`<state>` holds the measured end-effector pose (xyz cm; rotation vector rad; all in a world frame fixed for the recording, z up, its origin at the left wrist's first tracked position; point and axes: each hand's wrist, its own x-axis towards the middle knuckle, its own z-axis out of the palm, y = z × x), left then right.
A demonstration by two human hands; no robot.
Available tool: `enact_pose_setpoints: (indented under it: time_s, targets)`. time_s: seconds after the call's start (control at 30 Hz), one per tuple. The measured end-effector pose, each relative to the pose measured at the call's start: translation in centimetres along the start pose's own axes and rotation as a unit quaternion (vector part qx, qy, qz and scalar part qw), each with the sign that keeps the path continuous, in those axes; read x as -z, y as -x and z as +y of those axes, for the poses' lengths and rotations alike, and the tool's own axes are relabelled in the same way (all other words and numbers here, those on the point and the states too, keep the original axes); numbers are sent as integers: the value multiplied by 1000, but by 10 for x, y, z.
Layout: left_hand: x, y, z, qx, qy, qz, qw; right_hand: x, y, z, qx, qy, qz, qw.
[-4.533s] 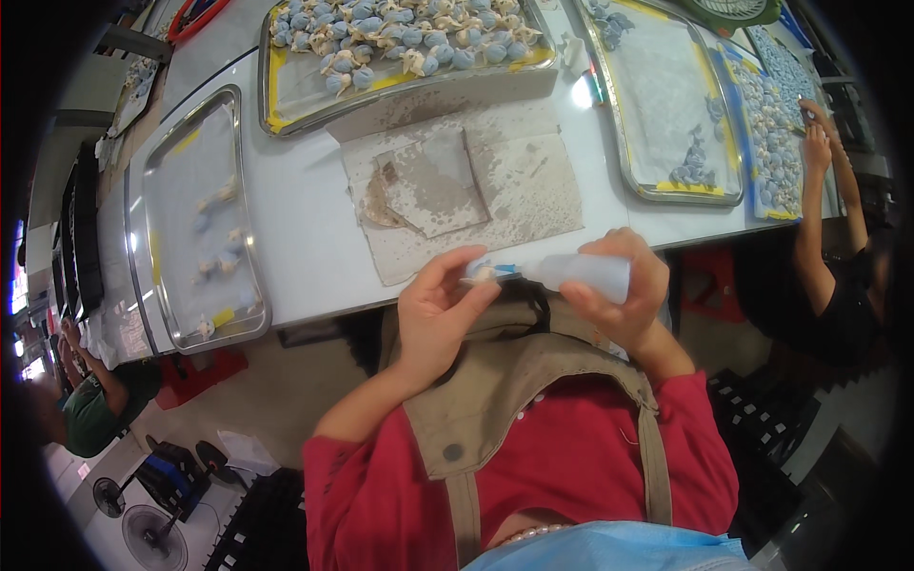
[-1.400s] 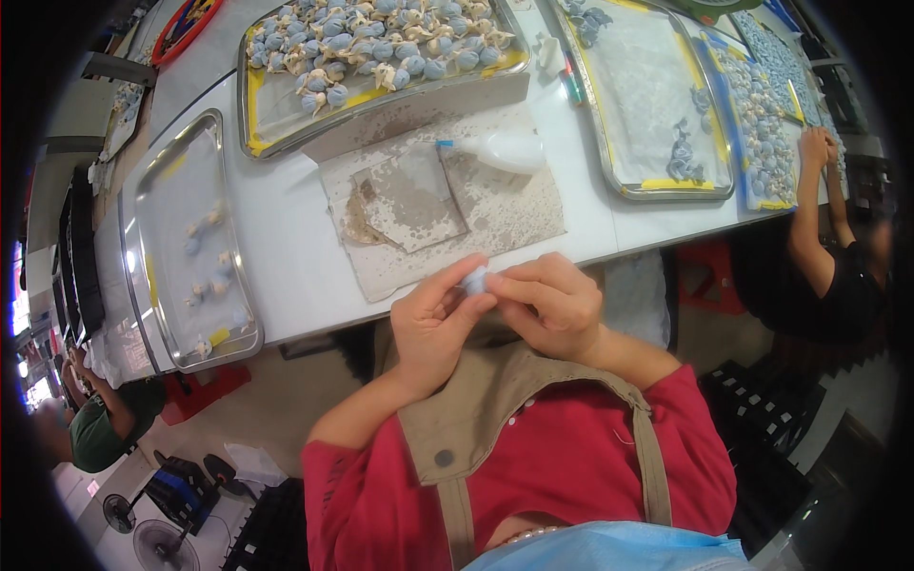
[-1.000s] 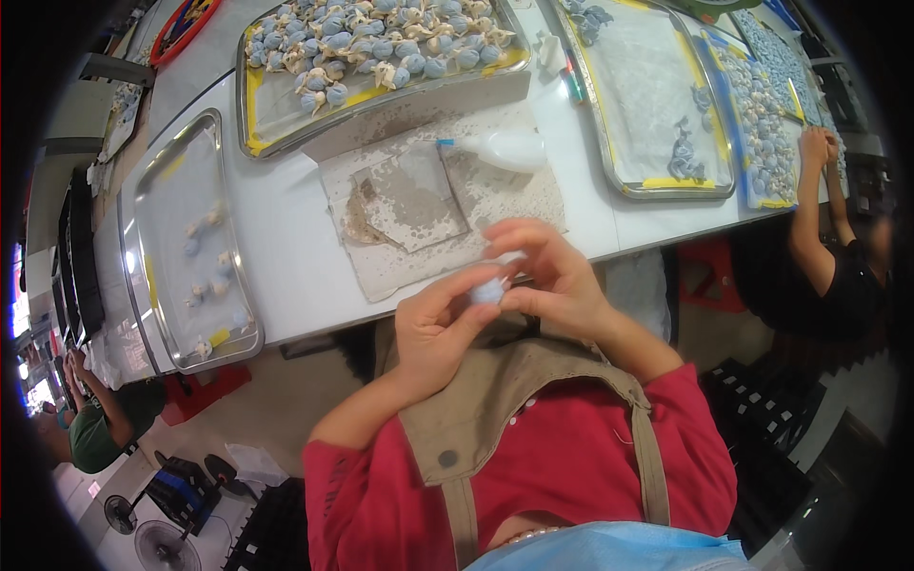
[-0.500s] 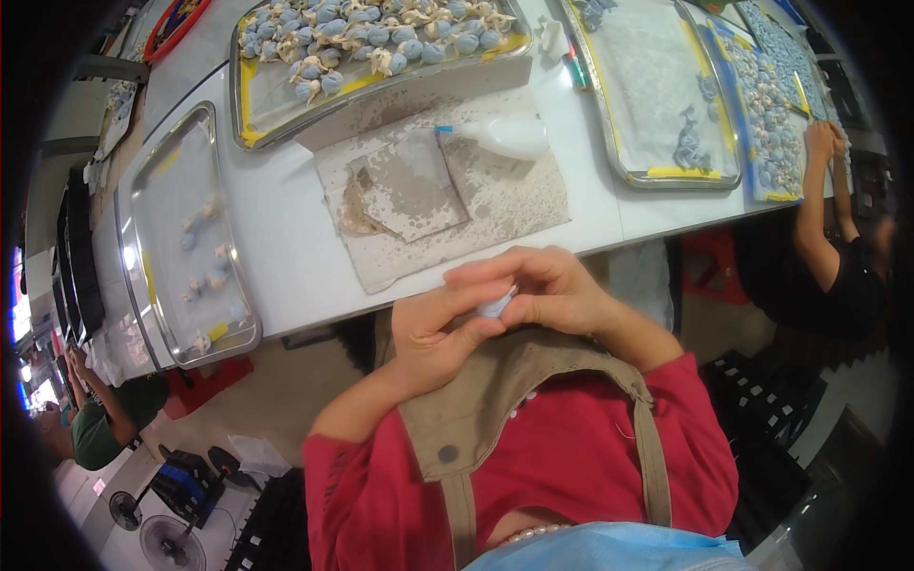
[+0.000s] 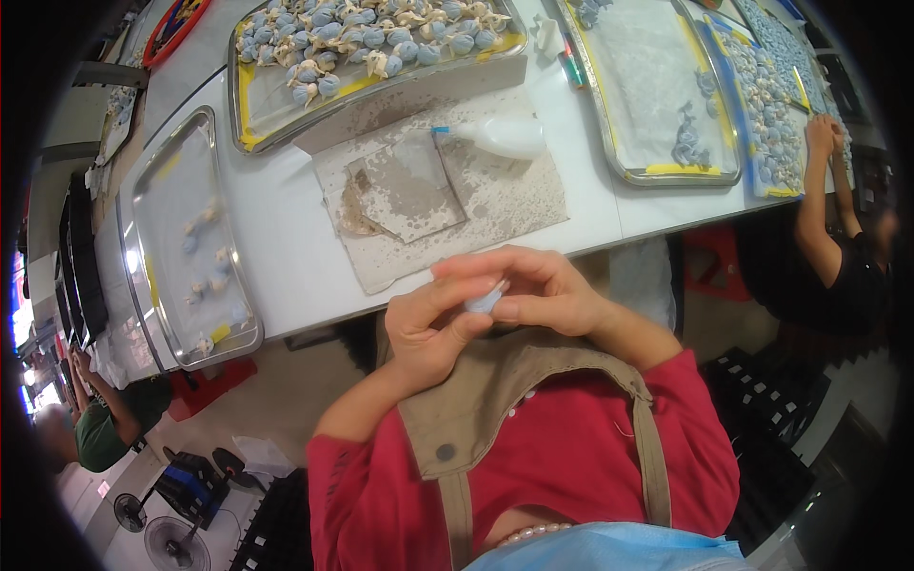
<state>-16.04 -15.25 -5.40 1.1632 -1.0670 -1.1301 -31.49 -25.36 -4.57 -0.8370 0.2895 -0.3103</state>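
Between the fingertips of both hands sits a small pale-blue rounded piece [image 5: 484,302], partly covered by fingers. My left hand [image 5: 430,328] pinches it from the left with thumb and fingers. From the right, my right hand [image 5: 545,293] closes on the same piece, its forefinger reaching over the top. Both hands are just off the table's front edge, above a brown apron [image 5: 495,376]. Beyond them on the table lies a stained cardboard sheet [image 5: 514,205], with a white squeeze bottle [image 5: 509,138] with a blue tip lying on it.
A metal tray [image 5: 249,143] heaped with blue-and-cream balls stands at the back. The left tray [image 5: 157,205] holds several such pieces; the right tray [image 5: 647,124] holds grey-blue scraps. A green-and-red pen-like item [image 5: 573,67] lies between trays. Other people work at far left and right.
Both hands have shifted slightly to the left with the pale-blue piece, and their fingers have moved a little around it. More of its side shows now.
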Motion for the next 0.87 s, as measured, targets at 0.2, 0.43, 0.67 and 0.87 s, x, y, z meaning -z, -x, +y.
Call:
enact_pose_setpoints:
  time_s: [0.2,0.43,0.67,0.87]
  targets:
    - [1,4,-2,-17,-29,4,999,-4,-4,3,-11,-10,7,1000]
    - [35,-8,27,-17,-202,36,979,-7,-14,1,100,214,79,968]
    - [191,-2,38,9,-642,380,666,35,-31,-15,352,541,292,706]
    - [209,-42,44,-47,-597,326,732,56,-31,-9,349,547,351,675]
